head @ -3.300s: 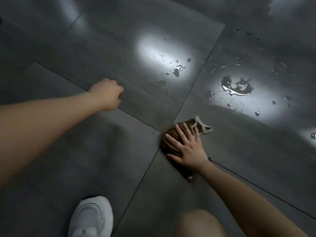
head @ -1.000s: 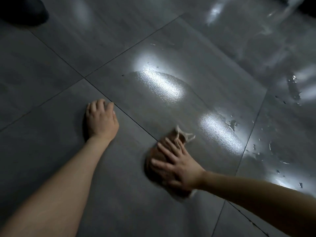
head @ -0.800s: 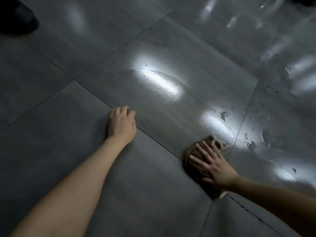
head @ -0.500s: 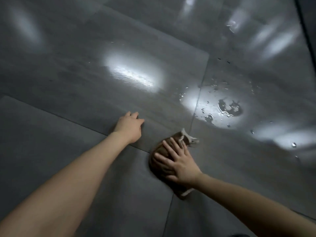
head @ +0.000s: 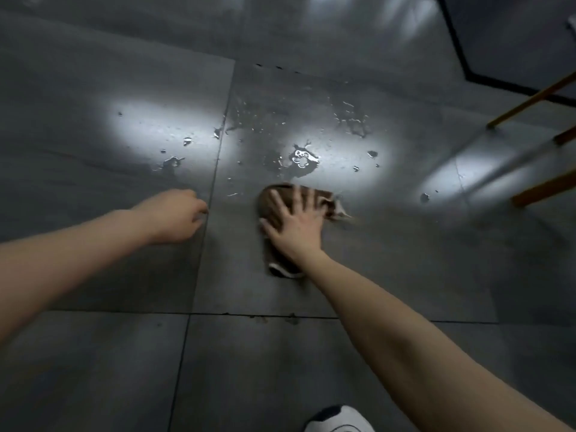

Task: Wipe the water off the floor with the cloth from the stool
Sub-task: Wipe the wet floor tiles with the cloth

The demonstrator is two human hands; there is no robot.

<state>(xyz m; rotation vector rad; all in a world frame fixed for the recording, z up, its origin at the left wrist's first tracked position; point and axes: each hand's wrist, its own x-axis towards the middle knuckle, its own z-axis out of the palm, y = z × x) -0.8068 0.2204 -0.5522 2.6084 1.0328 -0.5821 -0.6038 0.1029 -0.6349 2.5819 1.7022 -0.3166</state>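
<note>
A brown cloth with a pale edge lies bunched on the dark grey floor tile. My right hand presses flat on top of it, fingers spread. A puddle of water glints just beyond the cloth, with smaller drops scattered to the left across the tile joint. My left hand rests on the floor to the left of the cloth, fingers curled under, holding nothing.
Wooden stool legs stand at the right edge. A white shoe shows at the bottom. Tile joints cross the floor under my arms. More fine droplets lie farther out.
The view has swung, and the cloth under my right hand has slid right across the tile joint, closer to the puddle. My left hand stays planted on the floor left of it.
</note>
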